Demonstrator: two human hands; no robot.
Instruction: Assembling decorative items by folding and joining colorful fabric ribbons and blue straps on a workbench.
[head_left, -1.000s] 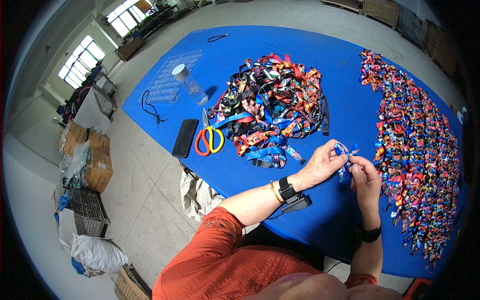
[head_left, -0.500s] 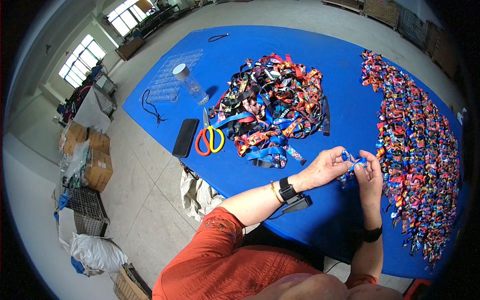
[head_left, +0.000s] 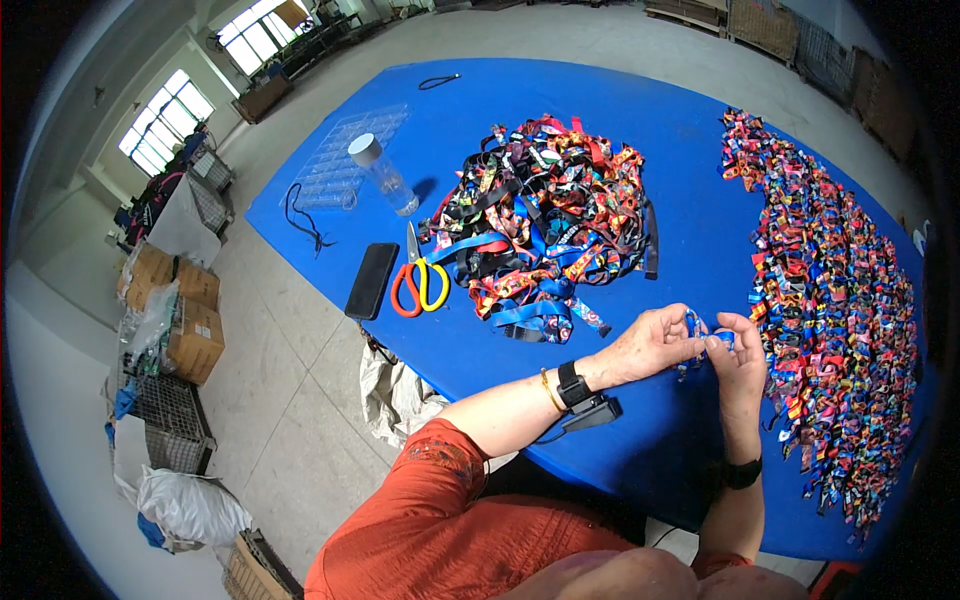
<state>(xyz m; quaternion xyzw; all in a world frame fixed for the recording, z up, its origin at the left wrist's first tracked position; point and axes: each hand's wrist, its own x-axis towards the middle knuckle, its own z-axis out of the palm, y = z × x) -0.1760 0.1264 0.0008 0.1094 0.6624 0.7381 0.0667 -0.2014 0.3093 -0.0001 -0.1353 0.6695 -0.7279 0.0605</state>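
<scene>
A blue patterned strap (head_left: 693, 324) is being held over the blue table (head_left: 680, 110), toward its near edge, left hand (head_left: 660, 340) and right hand (head_left: 740, 366) each pinching it. Bunched straps (head_left: 835, 320) are lining the right edge; a loose heap (head_left: 560, 210) is lying mid-table; scissors (head_left: 423, 275) and phone (head_left: 371, 281) are resting near the left edge.

Head fisheye: set on the wearer's head
Flat blue table (head_left: 680, 140): seen obliquely from above
Orange-red cloth shirt (head_left: 450, 540): nearest
</scene>
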